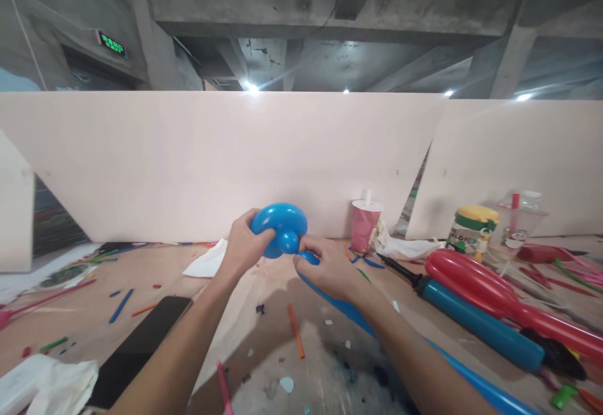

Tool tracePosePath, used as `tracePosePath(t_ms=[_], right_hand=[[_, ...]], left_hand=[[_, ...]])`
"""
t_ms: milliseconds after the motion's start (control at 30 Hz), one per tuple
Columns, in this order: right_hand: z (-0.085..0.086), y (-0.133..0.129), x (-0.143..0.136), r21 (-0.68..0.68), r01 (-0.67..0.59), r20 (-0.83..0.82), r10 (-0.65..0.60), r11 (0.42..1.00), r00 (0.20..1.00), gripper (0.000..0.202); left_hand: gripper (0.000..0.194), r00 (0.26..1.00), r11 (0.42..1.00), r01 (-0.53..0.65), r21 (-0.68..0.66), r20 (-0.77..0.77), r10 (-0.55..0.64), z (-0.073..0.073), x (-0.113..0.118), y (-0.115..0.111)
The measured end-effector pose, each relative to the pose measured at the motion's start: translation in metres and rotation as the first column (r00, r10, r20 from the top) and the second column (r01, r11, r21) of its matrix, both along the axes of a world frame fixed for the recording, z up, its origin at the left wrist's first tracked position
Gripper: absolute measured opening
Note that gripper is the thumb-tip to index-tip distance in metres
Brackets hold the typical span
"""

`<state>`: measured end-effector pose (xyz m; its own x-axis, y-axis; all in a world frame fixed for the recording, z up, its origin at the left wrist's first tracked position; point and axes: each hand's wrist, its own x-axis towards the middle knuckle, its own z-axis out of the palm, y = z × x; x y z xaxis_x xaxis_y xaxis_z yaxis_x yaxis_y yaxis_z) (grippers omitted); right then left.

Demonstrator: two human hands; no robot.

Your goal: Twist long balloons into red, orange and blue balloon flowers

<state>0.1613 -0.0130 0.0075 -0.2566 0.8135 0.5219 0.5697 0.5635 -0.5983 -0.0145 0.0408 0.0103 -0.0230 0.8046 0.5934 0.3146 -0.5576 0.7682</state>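
Note:
A long blue modelling balloon [282,216] is between my two hands in the middle of the view, above the table. Its far end is bent into a rounded loop with a small round bubble beside it. My left hand [252,239] is closed around the loop, thumb across its near side. With thumb and fingers, my right hand [325,264] pinches the balloon just right of the small bubble. From there the long blue tail passes under my right forearm to the lower right. Part of the twist is hidden by my fingers.
A black phone [141,346] lies at left, near crumpled tissue [66,383]. At right are a blue hand pump [480,321], a red balloon [471,277], a yellow-lidded jar [473,230] and a pink cup [365,223]. Balloon scraps litter the table; a pale board [235,157] stands behind.

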Motion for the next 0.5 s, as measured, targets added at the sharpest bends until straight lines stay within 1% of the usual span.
tracePosePath(t_ms=[67, 133, 167, 200, 267, 300, 333, 367, 400, 433, 500], right_hand=[[-0.001, 0.002, 0.000, 0.038, -0.090, -0.005, 0.090, 0.995, 0.996, 0.011], [-0.002, 0.006, 0.003, 0.013, -0.181, -0.020, 0.181, 0.983, 0.983, 0.010], [-0.002, 0.008, 0.007, -0.016, -0.213, -0.047, 0.212, 0.977, 0.976, 0.009], [-0.002, 0.010, 0.011, -0.051, -0.241, -0.082, 0.237, 0.969, 0.968, 0.009], [0.002, 0.011, 0.022, -0.111, -0.316, -0.173, 0.295, 0.942, 0.940, 0.010], [0.004, 0.011, 0.029, -0.132, -0.363, -0.213, 0.331, 0.922, 0.919, 0.011], [0.007, 0.010, 0.035, -0.155, -0.401, -0.231, 0.362, 0.903, 0.903, 0.012], [0.010, 0.009, 0.041, -0.183, -0.421, -0.220, 0.381, 0.888, 0.898, 0.011], [0.012, 0.008, 0.047, -0.223, -0.408, -0.171, 0.377, 0.885, 0.910, 0.011], [0.013, 0.007, 0.052, -0.265, -0.366, -0.097, 0.353, 0.892, 0.930, 0.015], [0.012, 0.007, 0.057, -0.344, -0.241, 0.067, 0.280, 0.907, 0.958, 0.029]], left_hand=[[0.026, 0.979, 0.990, 0.110, -0.086, 0.184, -0.093, -0.001, -0.003, 0.007], [0.028, 0.915, 0.955, 0.255, -0.149, 0.356, -0.189, -0.002, -0.006, 0.013], [0.027, 0.870, 0.930, 0.324, -0.176, 0.442, -0.220, -0.003, -0.008, 0.016], [0.025, 0.817, 0.902, 0.384, -0.196, 0.527, -0.233, -0.002, -0.012, 0.019], [0.018, 0.707, 0.866, 0.453, -0.210, 0.676, -0.206, -0.002, -0.025, 0.025], [0.014, 0.659, 0.864, 0.461, -0.205, 0.731, -0.178, -0.001, -0.034, 0.028], [0.009, 0.626, 0.870, 0.455, -0.189, 0.763, -0.162, -0.001, -0.045, 0.031], [0.006, 0.599, 0.878, 0.448, -0.167, 0.786, -0.156, -0.001, -0.055, 0.034], [0.006, 0.558, 0.880, 0.455, -0.141, 0.815, -0.158, 0.000, -0.065, 0.037], [0.007, 0.485, 0.870, 0.482, -0.103, 0.858, -0.168, 0.000, -0.074, 0.038], [0.009, 0.408, 0.865, 0.499, -0.053, 0.895, -0.180, 0.001, -0.083, 0.040]])
